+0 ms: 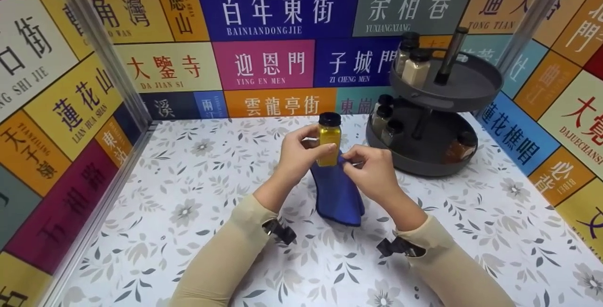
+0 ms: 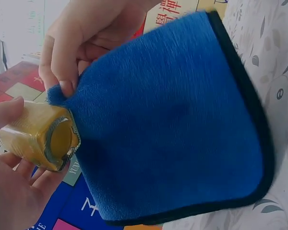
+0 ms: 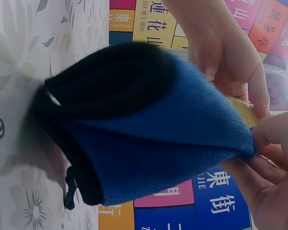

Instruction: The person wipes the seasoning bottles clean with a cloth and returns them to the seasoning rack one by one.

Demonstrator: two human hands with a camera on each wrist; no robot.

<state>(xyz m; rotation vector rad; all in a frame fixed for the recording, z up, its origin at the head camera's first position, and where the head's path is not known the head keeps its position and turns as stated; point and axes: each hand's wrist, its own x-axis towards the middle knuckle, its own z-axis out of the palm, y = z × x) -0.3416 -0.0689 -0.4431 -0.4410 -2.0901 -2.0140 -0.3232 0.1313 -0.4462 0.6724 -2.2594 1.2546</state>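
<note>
My left hand (image 1: 300, 150) grips a glass jar (image 1: 329, 140) of yellow contents, upright above the table, its black cap on top. In the left wrist view the thumb and fingers of that hand lie around the jar's sides, and its base faces the camera. Just to the right, my right hand (image 1: 370, 170) pinches a blue cloth (image 1: 337, 194) with black edging between thumb and fingers. The cloth hangs down beside and below the jar. In the right wrist view it droops in folds, and the jar is mostly hidden behind it.
A black two-tier round rack (image 1: 447, 85) stands at the back right. Several black-capped jars sit on it, among them a jar of pale powder (image 1: 416, 69) on the upper tier. A flower-patterned cloth covers the table (image 1: 188, 250). Walls with colourful printed signs (image 1: 264, 62) enclose the back and sides.
</note>
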